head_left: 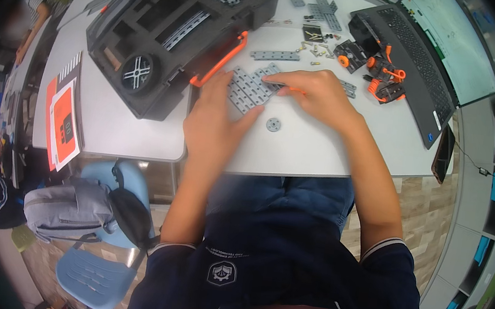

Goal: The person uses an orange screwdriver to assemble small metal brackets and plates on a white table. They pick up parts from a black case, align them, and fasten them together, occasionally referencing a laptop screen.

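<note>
Black case (214, 30) at 11 o'clock on white tabletop (110, 123), left hand (214, 114) clamped on grey perforated plate (245, 93) at 12, grey disc (273, 124) at plate's 5, right hand (323, 98) against plate's 3 o'clock side, grip unclear, laptop (414, 60) at 2.

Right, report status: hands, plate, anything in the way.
Left hand at left edge of perforated grey plate. Right hand at its right side, exact grip unclear. Plate partly covered by hands. Small grey disc nearby, touching neither.

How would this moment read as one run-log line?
left hand: against slotted grey pieces | right hand: at pieces' right side | nearer body: round grey disc
</note>
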`<state>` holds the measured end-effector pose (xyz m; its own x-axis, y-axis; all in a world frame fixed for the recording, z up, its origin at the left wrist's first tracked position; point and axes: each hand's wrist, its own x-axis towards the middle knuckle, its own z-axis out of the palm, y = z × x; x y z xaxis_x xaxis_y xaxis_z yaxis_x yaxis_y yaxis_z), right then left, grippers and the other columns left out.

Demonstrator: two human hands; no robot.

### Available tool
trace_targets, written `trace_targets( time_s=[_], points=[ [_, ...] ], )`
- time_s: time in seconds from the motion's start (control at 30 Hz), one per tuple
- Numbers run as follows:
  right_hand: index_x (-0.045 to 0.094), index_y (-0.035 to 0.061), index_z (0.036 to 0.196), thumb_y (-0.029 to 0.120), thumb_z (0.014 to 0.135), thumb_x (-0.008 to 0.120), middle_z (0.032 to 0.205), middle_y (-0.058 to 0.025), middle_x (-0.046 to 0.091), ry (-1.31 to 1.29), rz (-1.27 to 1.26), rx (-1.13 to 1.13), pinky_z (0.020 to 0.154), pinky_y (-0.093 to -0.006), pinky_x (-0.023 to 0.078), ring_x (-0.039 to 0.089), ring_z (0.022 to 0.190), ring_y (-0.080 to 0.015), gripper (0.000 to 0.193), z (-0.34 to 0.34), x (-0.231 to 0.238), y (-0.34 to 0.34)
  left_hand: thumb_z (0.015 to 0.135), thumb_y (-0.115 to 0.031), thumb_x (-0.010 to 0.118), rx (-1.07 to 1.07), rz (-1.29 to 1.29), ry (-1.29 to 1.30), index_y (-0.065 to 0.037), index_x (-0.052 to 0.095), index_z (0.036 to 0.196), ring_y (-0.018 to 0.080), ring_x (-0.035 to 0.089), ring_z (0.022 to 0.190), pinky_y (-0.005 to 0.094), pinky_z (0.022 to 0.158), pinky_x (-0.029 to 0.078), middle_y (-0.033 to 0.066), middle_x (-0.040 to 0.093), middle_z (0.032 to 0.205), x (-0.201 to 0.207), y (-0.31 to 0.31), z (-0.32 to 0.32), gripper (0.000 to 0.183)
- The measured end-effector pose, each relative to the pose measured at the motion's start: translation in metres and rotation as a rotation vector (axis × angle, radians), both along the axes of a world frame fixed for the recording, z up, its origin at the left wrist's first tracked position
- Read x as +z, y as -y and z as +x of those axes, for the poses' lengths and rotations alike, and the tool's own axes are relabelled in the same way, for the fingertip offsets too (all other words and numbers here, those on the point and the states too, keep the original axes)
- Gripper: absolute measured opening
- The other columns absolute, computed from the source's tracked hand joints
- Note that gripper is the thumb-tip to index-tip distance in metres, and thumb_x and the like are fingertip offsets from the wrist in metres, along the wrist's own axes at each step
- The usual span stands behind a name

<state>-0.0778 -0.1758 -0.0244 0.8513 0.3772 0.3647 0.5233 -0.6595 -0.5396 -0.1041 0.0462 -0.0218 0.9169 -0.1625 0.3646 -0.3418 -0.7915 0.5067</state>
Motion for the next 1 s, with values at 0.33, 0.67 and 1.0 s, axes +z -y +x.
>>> trace_targets(
  time_s=[0.33,0.67,1.0],
  points=[
    [0.077,0.0150,0.107,0.011,0.083,0.074,0.102,-0.0041,0.076,-0.078,0.050,-0.027,0.076,-0.0306,0.058,0.074,0.086,-0.0218,0.025,0.000,0.004,-0.001,0.075,-0.034,0.084,-0.010,-0.017,-0.068,-0.002,0.053,0.134,0.0310,0.065,0.111,0.0388,0.087,0.055,0.0142,0.063,0.130,0.007,0.003,0.000,0.073],
    [0.073,0.0116,0.112,0.012,0.082,0.074,0.100,-0.0051,0.076,-0.192,0.141,0.040,0.079,-0.0340,0.055,0.073,0.088,-0.0237,0.030,0.004,0.015,-0.001,0.072,-0.037,0.086,-0.003,-0.042,-0.114,-0.003,0.051,0.135,0.0329,0.065,0.111,0.0414,0.085,0.055,0.0152,0.063,0.127,0.008,0.001,0.000,0.079],
    [0.071,0.0077,0.118,0.018,0.087,0.076,0.084,-0.0037,0.075,-0.326,0.601,0.129,0.070,-0.0231,0.048,0.067,0.082,-0.0065,0.032,0.044,0.052,-0.001,0.072,-0.016,0.087,-0.340,-0.394,-0.345,-0.002,0.070,0.110,0.0080,0.054,0.059,0.0225,0.060,0.046,0.0074,0.073,0.109,0.072,-0.019,-0.002,0.044]
  ],
)
